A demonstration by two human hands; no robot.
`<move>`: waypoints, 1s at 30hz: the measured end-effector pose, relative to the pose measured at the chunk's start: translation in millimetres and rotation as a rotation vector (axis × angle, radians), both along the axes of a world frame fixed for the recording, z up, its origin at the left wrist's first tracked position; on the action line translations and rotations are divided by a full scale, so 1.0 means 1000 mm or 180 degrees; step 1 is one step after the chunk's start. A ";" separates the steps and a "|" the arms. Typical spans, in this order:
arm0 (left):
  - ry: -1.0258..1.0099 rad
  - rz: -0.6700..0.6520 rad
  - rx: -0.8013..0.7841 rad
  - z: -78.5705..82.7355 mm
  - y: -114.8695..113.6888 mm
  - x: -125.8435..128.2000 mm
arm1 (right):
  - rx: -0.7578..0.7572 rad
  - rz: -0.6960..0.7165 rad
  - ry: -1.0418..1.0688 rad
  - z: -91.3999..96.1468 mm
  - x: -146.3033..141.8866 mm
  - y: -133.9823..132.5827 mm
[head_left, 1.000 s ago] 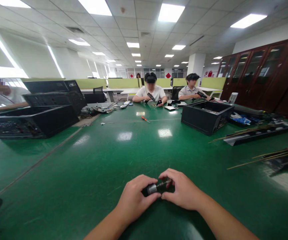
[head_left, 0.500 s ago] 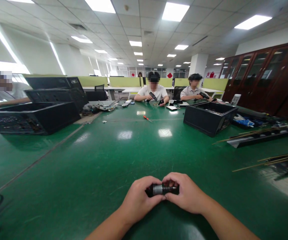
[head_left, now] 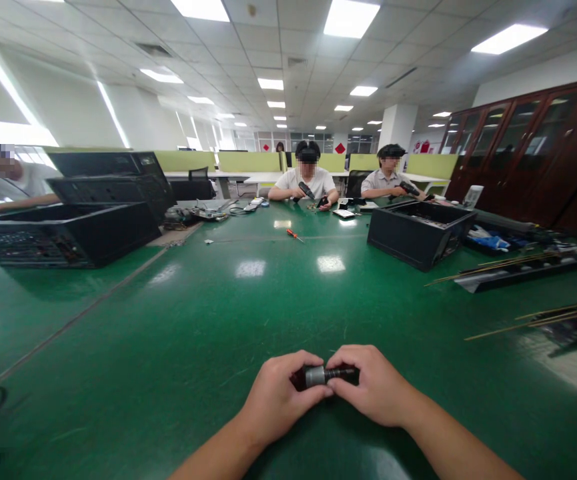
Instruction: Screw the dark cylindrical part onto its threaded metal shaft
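Low in the middle of the view, both my hands are closed around a dark cylindrical object with a grey metallic band (head_left: 314, 376). My left hand (head_left: 275, 393) wraps its thicker, dark reddish end, with the thumb below and the fingers above. My right hand (head_left: 375, 387) pinches the narrower, ridged dark end, its thumb tip just beside the band. My two hands nearly touch at the fingertips. The object lies sideways, and my fingers hide both of its ends. Under it is the green tabletop (head_left: 188, 347).
An orange-handled screwdriver (head_left: 293, 235) lies farther out. Black computer cases stand at the left (head_left: 68, 233) and right (head_left: 418, 233). Thin rods (head_left: 533, 320) stick out at the right. Two people sit across the table holding power drills; another person is at the far left.
My right thumb and fingers have shifted slightly along the narrow end, covering more of it. My left hand keeps its hold almost unmoved.
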State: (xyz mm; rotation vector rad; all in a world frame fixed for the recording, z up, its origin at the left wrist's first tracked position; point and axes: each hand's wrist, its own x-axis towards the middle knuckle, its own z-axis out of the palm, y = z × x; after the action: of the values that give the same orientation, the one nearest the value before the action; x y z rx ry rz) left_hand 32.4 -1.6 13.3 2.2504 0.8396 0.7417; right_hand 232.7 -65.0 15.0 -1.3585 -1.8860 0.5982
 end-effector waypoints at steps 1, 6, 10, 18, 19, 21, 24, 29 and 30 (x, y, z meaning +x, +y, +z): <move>-0.0002 0.0004 0.0010 0.000 0.000 0.000 | 0.0010 0.0006 -0.0008 0.000 0.000 0.000; 0.0016 -0.0031 0.0069 0.000 0.000 -0.001 | 0.0012 0.0036 -0.0049 0.000 0.001 0.000; 0.0028 -0.0023 0.0110 0.001 0.000 -0.002 | 0.0012 0.0088 -0.0062 0.001 0.002 0.000; 0.0069 0.0057 0.0101 0.001 0.000 -0.003 | 0.0053 0.0129 -0.0120 0.003 0.004 0.000; 0.0076 0.0062 0.0103 0.001 0.000 -0.002 | 0.0058 0.0127 -0.0125 0.003 0.004 0.000; 0.0078 0.0073 0.0106 0.001 -0.001 -0.002 | 0.0057 0.0126 -0.0129 0.003 0.004 0.000; 0.0079 0.0093 0.0116 0.002 -0.001 -0.002 | 0.0063 0.0135 -0.0131 0.003 0.004 0.000; 0.0075 0.0137 0.0170 0.001 -0.002 -0.004 | 0.0025 0.0118 -0.0115 0.003 0.003 -0.001; 0.0062 0.0147 0.0186 0.001 -0.002 -0.004 | 0.0008 0.0118 -0.0110 0.003 0.003 -0.001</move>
State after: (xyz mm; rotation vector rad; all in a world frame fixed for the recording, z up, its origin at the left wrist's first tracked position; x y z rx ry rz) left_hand 28.3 -3.6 14.3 2.3001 0.8927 0.7760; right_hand 236.1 -65.8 18.3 -1.3429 -1.9426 0.5939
